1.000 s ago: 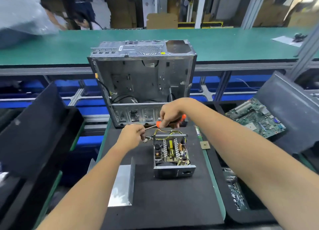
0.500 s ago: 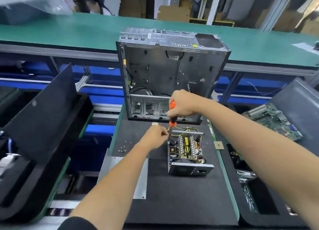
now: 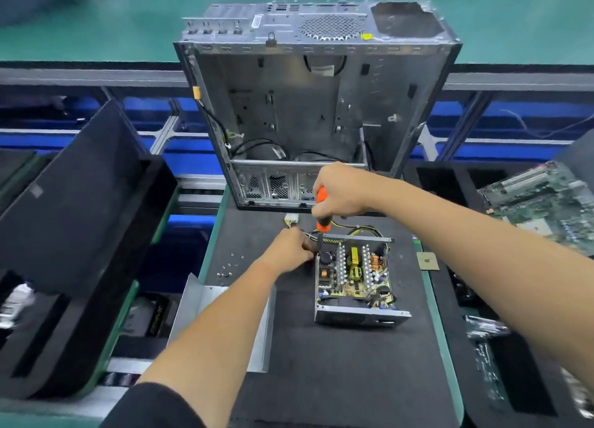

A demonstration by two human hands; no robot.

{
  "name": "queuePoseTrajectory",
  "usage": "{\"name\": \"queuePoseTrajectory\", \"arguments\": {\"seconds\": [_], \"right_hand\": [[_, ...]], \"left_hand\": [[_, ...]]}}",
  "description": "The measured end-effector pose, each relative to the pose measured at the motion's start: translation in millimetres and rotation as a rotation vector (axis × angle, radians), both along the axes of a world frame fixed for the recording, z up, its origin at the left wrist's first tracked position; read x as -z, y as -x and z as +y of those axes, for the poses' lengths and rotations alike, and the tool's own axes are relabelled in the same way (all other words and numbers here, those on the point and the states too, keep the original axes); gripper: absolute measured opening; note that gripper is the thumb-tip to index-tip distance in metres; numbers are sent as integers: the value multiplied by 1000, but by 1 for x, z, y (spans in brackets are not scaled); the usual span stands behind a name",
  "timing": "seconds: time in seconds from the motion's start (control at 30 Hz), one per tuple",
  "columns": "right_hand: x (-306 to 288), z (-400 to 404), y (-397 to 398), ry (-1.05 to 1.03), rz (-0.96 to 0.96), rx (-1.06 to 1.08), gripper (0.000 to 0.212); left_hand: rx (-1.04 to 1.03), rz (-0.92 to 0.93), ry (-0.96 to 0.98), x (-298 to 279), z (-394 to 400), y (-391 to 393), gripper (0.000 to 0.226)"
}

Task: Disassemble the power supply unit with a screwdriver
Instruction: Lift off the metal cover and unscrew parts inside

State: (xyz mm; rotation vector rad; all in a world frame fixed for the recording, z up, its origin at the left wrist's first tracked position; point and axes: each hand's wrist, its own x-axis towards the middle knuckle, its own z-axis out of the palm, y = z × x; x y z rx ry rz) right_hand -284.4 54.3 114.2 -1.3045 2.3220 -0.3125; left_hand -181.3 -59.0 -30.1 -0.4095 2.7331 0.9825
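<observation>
The opened power supply unit (image 3: 353,276) lies on the black mat, its circuit board with capacitors and coils exposed. My right hand (image 3: 340,191) grips an orange-handled screwdriver (image 3: 322,212) held upright, its tip down at the unit's far left corner. My left hand (image 3: 291,250) is against the unit's left wall beside the screwdriver shaft, fingers curled there; what they hold is hidden. The unit's removed metal cover (image 3: 221,324) lies to the left under my left forearm. Several loose screws (image 3: 228,267) sit on the mat.
An empty grey computer case (image 3: 315,106) stands upright behind the unit. A white connector (image 3: 291,219) with wires lies near it. A green motherboard (image 3: 543,199) rests in a black tray at right. Black foam trays (image 3: 74,234) flank the left. A small chip (image 3: 427,261) sits right of the unit.
The screwdriver went from lying sideways to standing upright over the unit's far left corner. My left hand moved in against the unit's left wall. The camera has moved closer.
</observation>
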Motion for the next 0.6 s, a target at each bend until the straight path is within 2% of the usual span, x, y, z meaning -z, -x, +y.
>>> {"name": "queuePoseTrajectory", "arguments": {"seconds": [0.17,0.33,0.47,0.6], "right_hand": [[3,-2,-1,28,55,-71,31],[4,-3,2,9,16,-28,21],[5,-4,4,18,4,32,25],[5,-2,1,8,-17,69,20]], "left_hand": [[-115,71,-51,4,1,1,7],[-147,41,-94,9,-1,1,4],[-149,27,-148,10,-4,-1,12],[-148,21,-184,11,-6,-2,10]]}}
